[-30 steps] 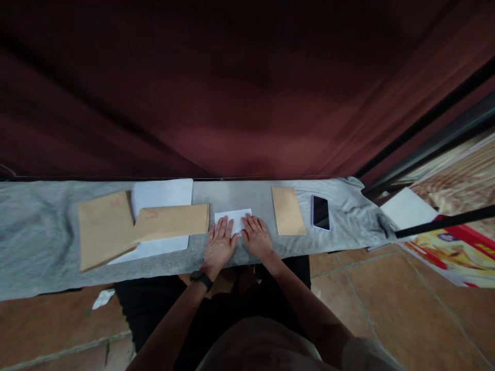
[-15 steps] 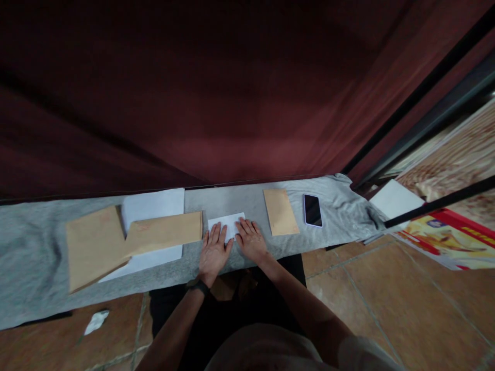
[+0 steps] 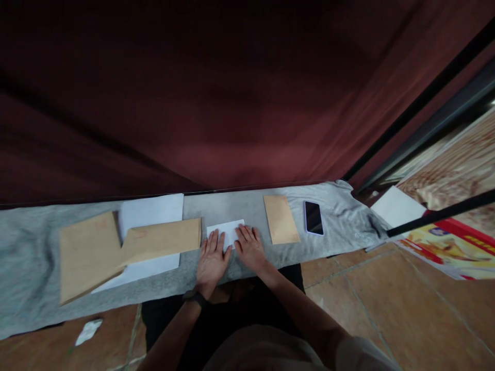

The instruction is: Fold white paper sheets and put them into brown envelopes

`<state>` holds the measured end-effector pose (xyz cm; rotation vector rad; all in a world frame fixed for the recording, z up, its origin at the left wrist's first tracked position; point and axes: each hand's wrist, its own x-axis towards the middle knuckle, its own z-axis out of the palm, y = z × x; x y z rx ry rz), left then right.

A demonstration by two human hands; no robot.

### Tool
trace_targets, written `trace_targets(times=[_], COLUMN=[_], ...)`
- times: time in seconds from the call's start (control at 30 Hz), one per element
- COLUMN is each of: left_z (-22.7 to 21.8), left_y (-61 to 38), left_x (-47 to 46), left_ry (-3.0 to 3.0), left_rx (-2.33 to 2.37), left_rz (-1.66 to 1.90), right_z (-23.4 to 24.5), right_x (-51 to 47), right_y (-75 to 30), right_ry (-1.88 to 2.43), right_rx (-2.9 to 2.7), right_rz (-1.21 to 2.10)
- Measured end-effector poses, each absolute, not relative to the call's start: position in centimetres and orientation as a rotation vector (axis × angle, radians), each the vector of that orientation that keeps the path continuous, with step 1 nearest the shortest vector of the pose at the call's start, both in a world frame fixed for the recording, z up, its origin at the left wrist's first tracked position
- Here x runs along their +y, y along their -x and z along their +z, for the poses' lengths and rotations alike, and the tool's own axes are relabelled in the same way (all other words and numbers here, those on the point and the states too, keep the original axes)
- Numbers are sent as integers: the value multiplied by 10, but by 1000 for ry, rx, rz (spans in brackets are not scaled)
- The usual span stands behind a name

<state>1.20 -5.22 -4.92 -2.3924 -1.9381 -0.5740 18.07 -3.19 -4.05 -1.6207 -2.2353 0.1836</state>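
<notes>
Running lengthwise left-right, white paper (image 3: 229, 233) lies under left hand (image 3: 212, 263) and right hand (image 3: 250, 251), fingers outstretched.

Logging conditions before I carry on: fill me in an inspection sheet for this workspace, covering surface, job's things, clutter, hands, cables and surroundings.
Surface: grey cloth, wrinkled toward its right end.
Job's things: small white paper, lying flat, partly covered by fingers.
Clutter: two brown envelopes at left, overlapping white sheets; single brown envelope at right, with a phone beyond it; white scrap on the floor.
Hands: left hand and right hand palm down, fingers on the paper; dark wristband on the left wrist.
Cables: nothing seen.
Surroundings: dark red curtain behind; food-printed panel at right; tiled floor.
</notes>
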Motion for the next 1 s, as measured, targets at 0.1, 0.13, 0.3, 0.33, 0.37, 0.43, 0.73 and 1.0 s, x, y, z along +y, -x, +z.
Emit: trace_targets(times=[0.1,0.13,0.3,0.33,0.37,0.43,0.73,1.0], left_z=[-49,-49,-49,-50,-51,-53,-48,-18], left_y=[-13,-13,-16,-18,-19,-23,-27,46], left_x=[-52,-53,-54,-53,-52,-49,-49,-76], left_ry=[2407,2418,2417,2392,2364,2296,2307,2439], left_rx=[-1946,-1951,-2040,-2068,-2094,-2143,-2135,-1971], left_rz=[-491,-464,-443,-451,-459,-477,-567,-717], right_z=[-39,-40,-49,-51,-53,-56,-54,-47], right_x=[-25,-22,-15,-15,-15,-17,-23,-31], right_y=[-171,-167,-166,-168,-172,-179,-194,-187], right_ry=[1545,1517,1530,1537,1542,1557,1635,1576], right_rx=[-2247,-2257,-2258,-2261,-2265,-2260,-2269,-2265], right_rz=[165,167,193,187,174,138,119,99])
